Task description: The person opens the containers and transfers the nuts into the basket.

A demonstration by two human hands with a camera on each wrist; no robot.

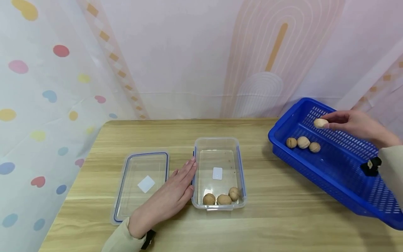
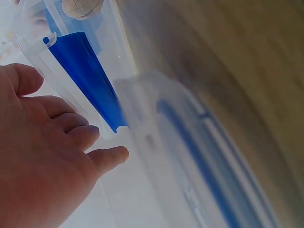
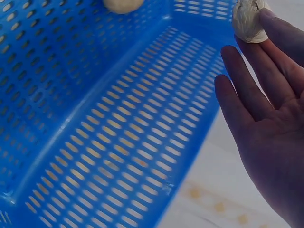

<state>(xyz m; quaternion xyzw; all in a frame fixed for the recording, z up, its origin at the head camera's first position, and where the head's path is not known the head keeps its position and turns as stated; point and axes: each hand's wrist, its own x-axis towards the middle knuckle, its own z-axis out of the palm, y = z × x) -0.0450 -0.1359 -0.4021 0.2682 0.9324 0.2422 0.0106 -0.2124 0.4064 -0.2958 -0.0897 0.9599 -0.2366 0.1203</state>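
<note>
Over the far part of a blue plastic basket (image 1: 315, 180), my right hand (image 1: 355, 126) pinches a walnut (image 1: 321, 123) between thumb and fingers; the right wrist view shows the same walnut (image 3: 250, 21) at the fingertips. Inside the basket lie three more walnuts (image 1: 303, 142) near its left wall. My left hand (image 1: 173, 192) rests with fairly straight fingers against the left side of a clear plastic container (image 1: 217, 157). Three walnuts (image 1: 224, 200) sit at the container's near end. A blue side clip (image 2: 88, 76) hangs by the left hand in the left wrist view.
A clear lid (image 1: 141, 168) with a blue seal lies on the wooden table (image 1: 261, 224), left of the container and partly behind the left forearm. Behind the table hangs a patterned cloth (image 1: 176, 52). The basket reaches past the right edge of the table area in view.
</note>
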